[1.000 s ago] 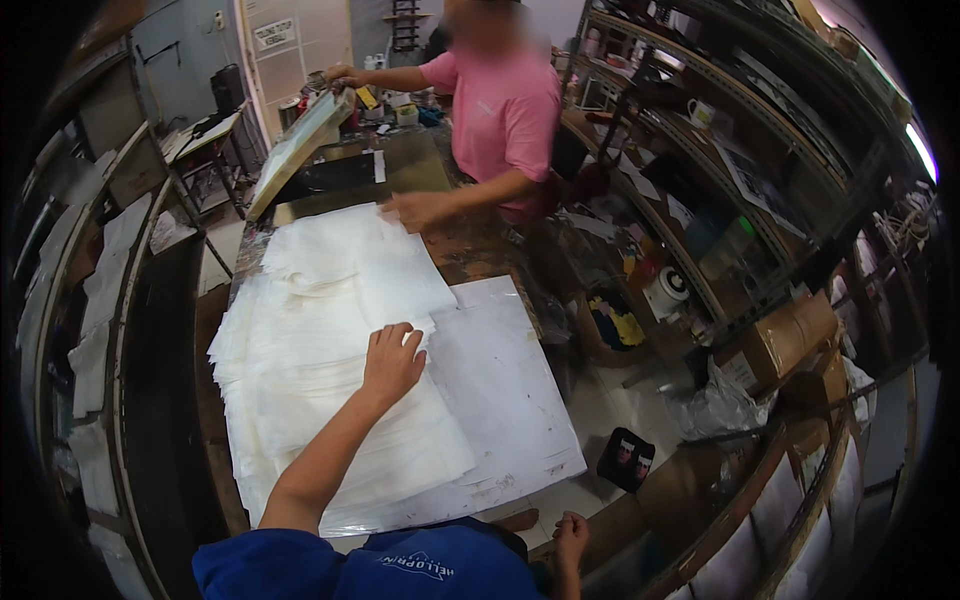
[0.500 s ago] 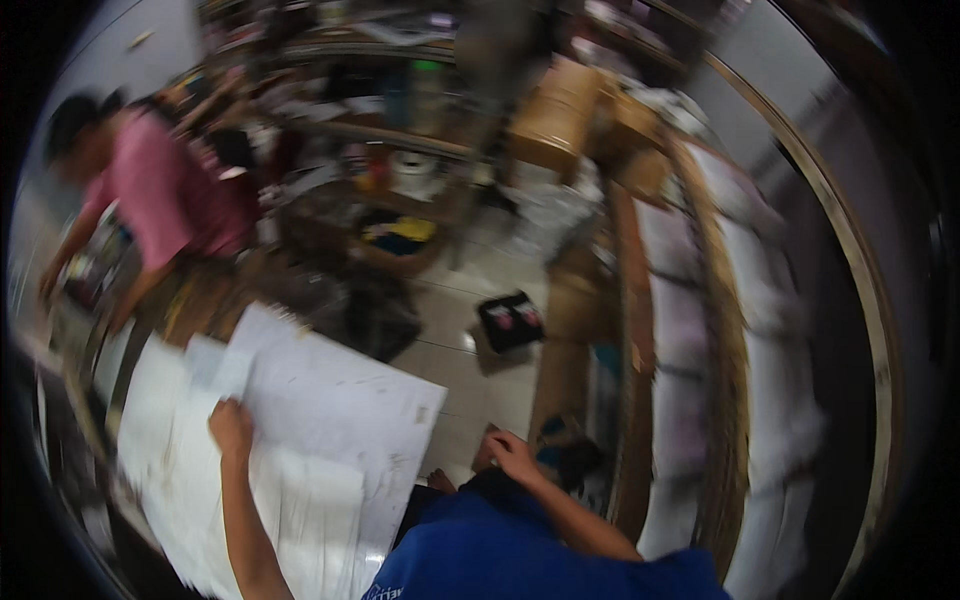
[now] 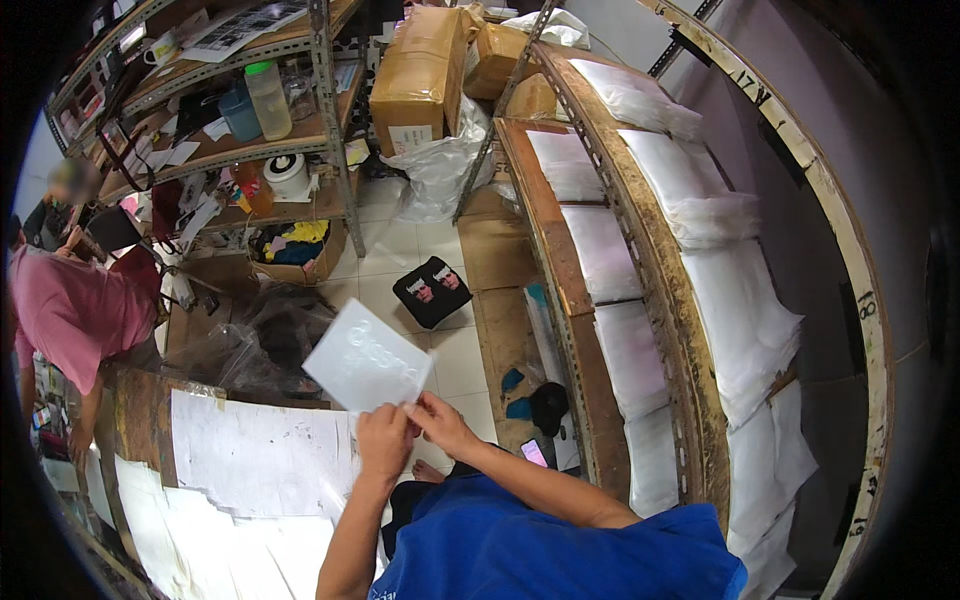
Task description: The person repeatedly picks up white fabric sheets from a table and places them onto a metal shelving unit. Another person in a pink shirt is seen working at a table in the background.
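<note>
A whitish, semi-translucent sheet (image 3: pixel 362 352) with a faint glossy raised print is held up in front of me. My left hand (image 3: pixel 385 440) is closed on its lower edge. Right beside it, my right hand (image 3: pixel 442 425) pinches the same edge near the corner, the two hands almost touching. To the left, loose white sheets (image 3: pixel 215 545) lie overlapping on the worktable, next to a larger smudged white board (image 3: pixel 260 450).
Right of me, a long shelf rack (image 3: pixel 650 270) carries rows of white sheet stacks (image 3: pixel 740 320). A black folded cloth (image 3: pixel 432 292) with two printed faces is on the floor ahead. Shelving (image 3: pixel 325 130) and cardboard boxes (image 3: pixel 418 75) stand behind. Someone in a pink shirt (image 3: pixel 85 305) works at far left.
My left hand has left the white sheets on the table and moved right to meet my right hand. The translucent sheet is now up between them. The view has swung and sharpened.
</note>
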`<action>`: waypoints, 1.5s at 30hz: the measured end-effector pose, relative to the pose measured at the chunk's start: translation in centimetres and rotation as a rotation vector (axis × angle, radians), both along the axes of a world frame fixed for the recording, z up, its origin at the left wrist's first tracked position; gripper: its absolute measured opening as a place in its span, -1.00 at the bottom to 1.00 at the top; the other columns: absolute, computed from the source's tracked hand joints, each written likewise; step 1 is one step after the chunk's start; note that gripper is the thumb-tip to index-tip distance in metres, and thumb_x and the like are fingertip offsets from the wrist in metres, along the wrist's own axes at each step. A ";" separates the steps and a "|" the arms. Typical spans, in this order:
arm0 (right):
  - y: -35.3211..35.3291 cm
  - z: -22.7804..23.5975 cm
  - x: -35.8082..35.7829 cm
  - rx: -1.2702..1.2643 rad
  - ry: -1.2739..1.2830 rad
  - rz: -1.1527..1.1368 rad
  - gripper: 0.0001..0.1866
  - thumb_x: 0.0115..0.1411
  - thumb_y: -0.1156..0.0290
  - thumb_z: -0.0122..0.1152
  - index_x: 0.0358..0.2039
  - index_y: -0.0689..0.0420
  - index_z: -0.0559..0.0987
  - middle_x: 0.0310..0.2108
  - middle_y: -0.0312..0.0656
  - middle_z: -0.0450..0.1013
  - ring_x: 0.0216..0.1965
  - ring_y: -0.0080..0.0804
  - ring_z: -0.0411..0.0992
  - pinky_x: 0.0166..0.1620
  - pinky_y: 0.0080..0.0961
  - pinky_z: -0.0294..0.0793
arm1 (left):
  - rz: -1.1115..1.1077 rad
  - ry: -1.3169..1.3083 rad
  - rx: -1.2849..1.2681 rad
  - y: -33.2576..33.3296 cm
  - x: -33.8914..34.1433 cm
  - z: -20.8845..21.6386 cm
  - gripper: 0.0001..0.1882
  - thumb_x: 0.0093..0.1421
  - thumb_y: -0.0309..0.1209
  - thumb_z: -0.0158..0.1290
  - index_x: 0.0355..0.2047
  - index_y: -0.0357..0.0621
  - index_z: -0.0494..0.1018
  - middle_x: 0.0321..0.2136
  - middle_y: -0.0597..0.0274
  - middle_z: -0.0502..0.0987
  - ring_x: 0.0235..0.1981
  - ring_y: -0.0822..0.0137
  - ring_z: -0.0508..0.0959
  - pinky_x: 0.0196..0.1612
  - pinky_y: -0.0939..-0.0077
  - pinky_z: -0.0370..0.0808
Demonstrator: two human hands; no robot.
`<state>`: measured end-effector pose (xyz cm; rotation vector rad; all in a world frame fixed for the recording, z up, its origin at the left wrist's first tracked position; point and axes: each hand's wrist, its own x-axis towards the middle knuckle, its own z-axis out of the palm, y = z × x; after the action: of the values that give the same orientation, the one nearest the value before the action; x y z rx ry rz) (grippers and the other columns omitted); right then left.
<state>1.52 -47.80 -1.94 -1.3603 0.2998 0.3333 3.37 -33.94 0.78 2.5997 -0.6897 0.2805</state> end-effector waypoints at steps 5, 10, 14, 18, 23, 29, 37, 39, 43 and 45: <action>-5.3 -3.7 1.8 -0.229 0.038 -0.077 -0.75 0.26 0.28 -0.01 -0.32 0.22 0.49 -0.52 -0.33 0.39 -0.50 -0.62 0.31 -0.42 -0.61 0.32 | -0.139 0.145 0.042 -5.4 1.5 -1.5 -0.86 -0.01 -0.35 0.10 -0.41 -0.06 0.47 -0.54 0.29 0.43 -0.46 0.29 0.47 -0.38 0.32 0.29; -13.5 -7.5 4.8 -0.406 0.109 0.047 -0.76 0.21 0.28 0.04 -0.38 0.21 0.52 -0.56 -0.34 0.39 -0.51 -0.58 0.31 -0.41 -0.56 0.33 | -0.238 0.263 -0.103 -6.7 2.5 -0.4 -0.72 0.05 -0.34 0.09 -0.22 -0.15 0.46 -0.38 0.14 0.50 -0.30 0.16 0.50 -0.22 0.27 0.34; -24.0 -6.2 11.1 -0.732 -0.194 -0.306 -0.85 0.06 0.43 0.22 -0.36 0.18 0.52 -0.54 -0.33 0.42 -0.48 -0.58 0.36 -0.40 -0.57 0.39 | -0.043 0.317 -0.213 -2.8 3.2 0.2 -0.65 0.02 -0.41 0.12 -0.14 -0.21 0.45 -0.30 0.03 0.50 -0.24 0.05 0.47 -0.14 0.19 0.35; -36.8 -5.0 14.4 -0.678 0.020 -0.771 -0.81 0.08 0.35 0.21 -0.35 0.17 0.47 -0.58 -0.32 0.37 -0.60 -0.55 0.33 -0.55 -0.57 0.31 | 0.226 0.179 -0.193 2.5 2.8 0.6 -0.66 0.01 -0.51 0.08 -0.14 -0.26 0.43 -0.23 -0.05 0.44 -0.17 -0.03 0.40 -0.09 0.14 0.32; -44.5 -5.4 15.2 -0.229 0.030 -1.131 -0.78 0.15 0.16 0.17 -0.46 0.00 0.43 -0.66 -0.44 0.26 -0.71 -0.67 0.18 -0.66 -0.67 0.18 | 0.429 0.125 0.039 5.4 1.6 -0.8 -0.66 0.05 -0.48 0.02 -0.13 -0.32 0.40 -0.05 -0.13 0.34 0.08 -0.14 0.26 0.12 0.02 0.18; -60.6 -18.2 11.8 -0.167 0.058 -1.309 -0.77 0.17 0.09 0.13 -0.40 -0.04 0.44 -0.62 -0.44 0.31 -0.66 -0.67 0.22 -0.66 -0.76 0.21 | 0.427 0.107 0.094 5.1 1.7 -2.4 -0.66 0.07 -0.46 -0.05 -0.13 -0.36 0.40 0.00 -0.14 0.33 0.14 -0.14 0.21 0.17 -0.01 0.12; -51.2 -14.0 13.9 -0.170 -0.007 -1.367 -0.79 0.14 0.21 0.18 -0.34 0.05 0.46 -0.56 -0.37 0.39 -0.53 -0.63 0.40 -0.55 -0.77 0.43 | 0.446 0.114 0.124 4.7 1.5 -3.0 -0.66 0.07 -0.43 -0.06 -0.16 -0.38 0.41 -0.02 -0.14 0.34 0.13 -0.13 0.21 0.16 0.01 0.13; -51.2 -13.5 13.7 -0.185 -0.023 -1.363 -0.79 0.14 0.20 0.19 -0.34 0.05 0.45 -0.56 -0.37 0.39 -0.55 -0.62 0.39 -0.54 -0.76 0.45 | 0.440 0.116 0.116 4.8 1.6 -3.1 -0.66 0.06 -0.43 -0.06 -0.16 -0.38 0.41 -0.03 -0.14 0.35 0.13 -0.13 0.21 0.16 0.01 0.13; -51.7 -13.9 13.3 -0.110 -0.067 -1.387 -0.78 0.14 0.19 0.19 -0.35 0.05 0.44 -0.58 -0.36 0.37 -0.60 -0.62 0.37 -0.58 -0.75 0.42 | 0.445 0.129 0.102 4.7 1.6 -2.7 -0.66 0.06 -0.44 -0.06 -0.16 -0.37 0.41 -0.04 -0.15 0.34 0.13 -0.13 0.21 0.16 0.00 0.13; -56.5 -15.8 11.1 -0.166 -0.002 -1.407 -0.78 0.15 0.18 0.18 -0.37 0.04 0.43 -0.60 -0.37 0.34 -0.63 -0.63 0.33 -0.63 -0.74 0.34 | 0.422 0.115 0.082 5.1 1.9 -2.7 -0.66 0.05 -0.44 -0.06 -0.16 -0.36 0.40 -0.04 -0.14 0.34 0.12 -0.13 0.21 0.15 0.00 0.13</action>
<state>12.59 -104.28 -17.70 -1.0153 1.1889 -0.8777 5.29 -28.84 -1.95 2.7960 -0.1093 0.2295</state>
